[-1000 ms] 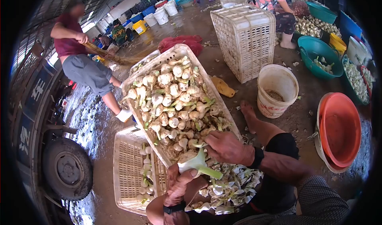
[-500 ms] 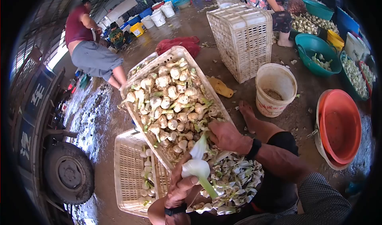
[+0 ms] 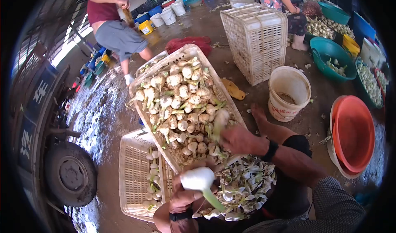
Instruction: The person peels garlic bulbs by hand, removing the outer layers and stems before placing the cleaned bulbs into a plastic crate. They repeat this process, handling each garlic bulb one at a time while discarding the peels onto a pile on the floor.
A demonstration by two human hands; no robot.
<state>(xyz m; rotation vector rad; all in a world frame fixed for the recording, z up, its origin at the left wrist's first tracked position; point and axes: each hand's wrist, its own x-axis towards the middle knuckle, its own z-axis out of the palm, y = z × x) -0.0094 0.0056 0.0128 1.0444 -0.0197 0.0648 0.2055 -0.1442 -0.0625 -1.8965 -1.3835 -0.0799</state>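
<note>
Peeling's prob the step in hand. The bulb [image 3: 198, 178] is held at 6 o'clock, L hand [image 3: 181, 198] fingers curled snug round it. Clean white, smooth-looking, green stem [image 3: 213, 201] tilted twd 5. Some peel [image 3: 220, 124] is seen by R hand [image 3: 245, 141], approx 1 o'clock of bulb; finger gap/grip can't be told, too blurry. Next move prob calls for peel to be dropped w/ bulb held steady.

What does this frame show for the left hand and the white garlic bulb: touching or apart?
Touching. The head view shows the left hand holding the white garlic bulb, with no gap between them.
</note>
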